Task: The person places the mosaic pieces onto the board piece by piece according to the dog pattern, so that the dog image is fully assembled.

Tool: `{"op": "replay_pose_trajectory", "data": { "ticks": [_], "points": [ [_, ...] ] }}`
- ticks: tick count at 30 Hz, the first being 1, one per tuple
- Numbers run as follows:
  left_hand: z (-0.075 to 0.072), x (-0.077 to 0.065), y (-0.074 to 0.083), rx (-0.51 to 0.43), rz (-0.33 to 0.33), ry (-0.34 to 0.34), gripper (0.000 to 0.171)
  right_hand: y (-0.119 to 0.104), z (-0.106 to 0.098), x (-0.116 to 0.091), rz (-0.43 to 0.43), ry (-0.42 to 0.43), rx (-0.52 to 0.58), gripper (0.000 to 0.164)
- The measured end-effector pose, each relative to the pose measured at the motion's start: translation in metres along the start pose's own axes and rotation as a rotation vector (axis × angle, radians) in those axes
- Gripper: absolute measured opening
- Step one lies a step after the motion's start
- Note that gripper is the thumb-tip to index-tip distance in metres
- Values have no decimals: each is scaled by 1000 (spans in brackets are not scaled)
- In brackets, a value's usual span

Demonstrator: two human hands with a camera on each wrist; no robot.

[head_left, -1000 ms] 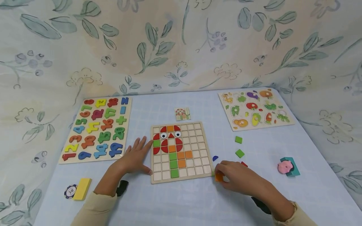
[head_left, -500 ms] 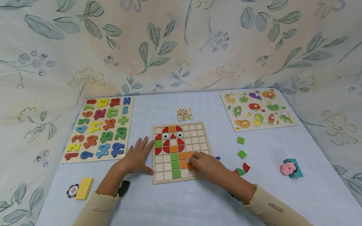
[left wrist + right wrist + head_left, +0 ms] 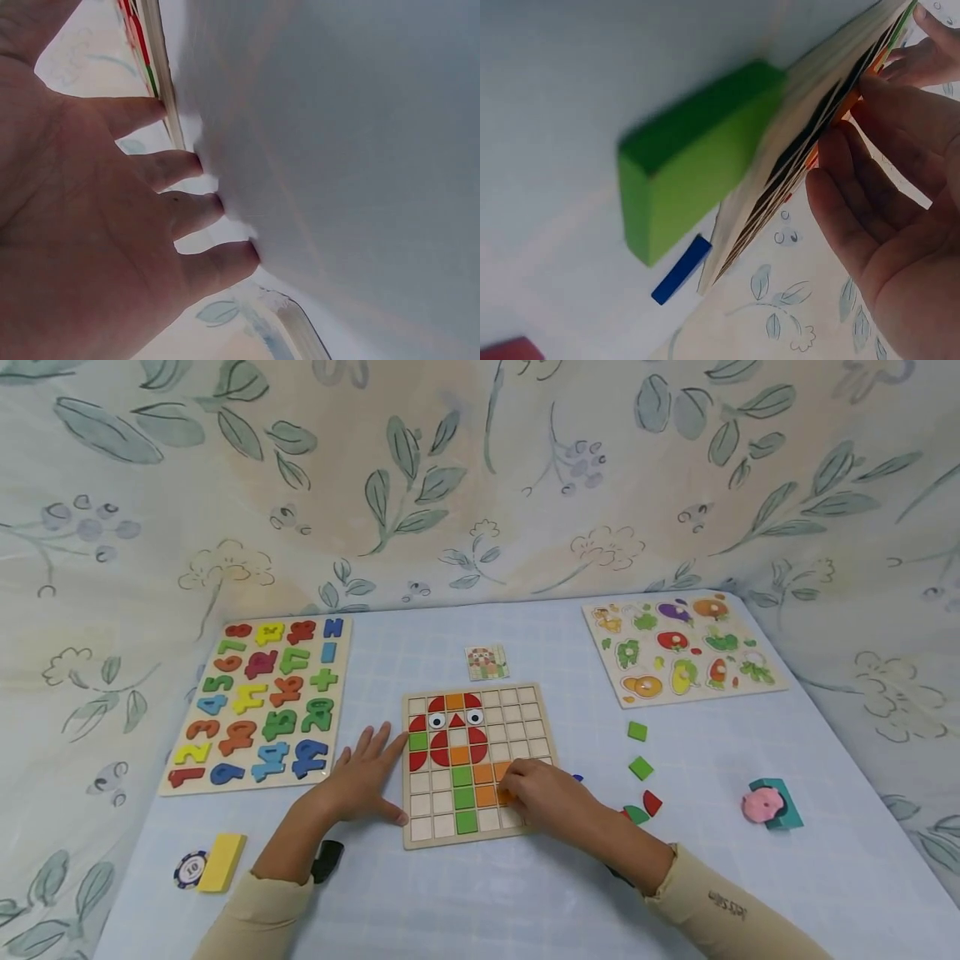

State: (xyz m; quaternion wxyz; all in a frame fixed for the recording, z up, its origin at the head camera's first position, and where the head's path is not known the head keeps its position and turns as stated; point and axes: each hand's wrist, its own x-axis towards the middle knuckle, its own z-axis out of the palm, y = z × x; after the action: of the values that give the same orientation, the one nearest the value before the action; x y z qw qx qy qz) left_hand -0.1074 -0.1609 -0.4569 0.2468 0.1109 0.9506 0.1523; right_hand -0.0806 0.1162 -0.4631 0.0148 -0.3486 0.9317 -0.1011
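The wooden grid board (image 3: 444, 837) carries red, orange and green tiles and two eye tiles, in the middle of the table. Over its lower middle cells, my right hand (image 3: 558, 797) pinches an orange square tile (image 3: 846, 103), set low at a cell beside other orange tiles. Its fingers partly cover that tile. My left hand (image 3: 358, 785) lies with spread, straight fingers along the board's left side, forefinger and thumb at its edge. In the left wrist view its fingertips (image 3: 247, 255) touch the tablecloth and the board's rim (image 3: 161, 67).
A picture card (image 3: 487, 662) lies behind the board. Green tiles (image 3: 641, 767) and red pieces (image 3: 652, 803) lie to the right, near a pink and teal toy (image 3: 765, 804). A number board (image 3: 255, 777) stands left, a vegetable board (image 3: 682, 689) back right, a yellow block (image 3: 222, 862) front left.
My right hand has moved left from beside the board's lower right corner onto its grid, bringing the orange tile. Over the last half second it barely moves. The left hand stays put.
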Motion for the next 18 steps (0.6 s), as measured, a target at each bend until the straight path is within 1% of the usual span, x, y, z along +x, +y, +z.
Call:
{"op": "replay_pose_trajectory", "data": {
  "ticks": [4,8,11,14,16,18],
  "points": [
    [1,-1,-1,3,2,0,118,1,1,-1,-4,1,11,22],
    [3,-3,-1,4,3,4,118,1,4,-2,-20,22,13,19],
    [3,-4,-2,5,9,9,118,2,5,-3,-25,18,17,19],
    [3,-3,-2,9,24,15,118,5,-2,-6,-10,-45,100,18],
    [2,-2,-2,13,31,15,118,11,-9,-10,32,-94,173,18],
    [1,0,-2,23,37,14,119,21,-16,-17,97,-120,217,18]
  ]
}}
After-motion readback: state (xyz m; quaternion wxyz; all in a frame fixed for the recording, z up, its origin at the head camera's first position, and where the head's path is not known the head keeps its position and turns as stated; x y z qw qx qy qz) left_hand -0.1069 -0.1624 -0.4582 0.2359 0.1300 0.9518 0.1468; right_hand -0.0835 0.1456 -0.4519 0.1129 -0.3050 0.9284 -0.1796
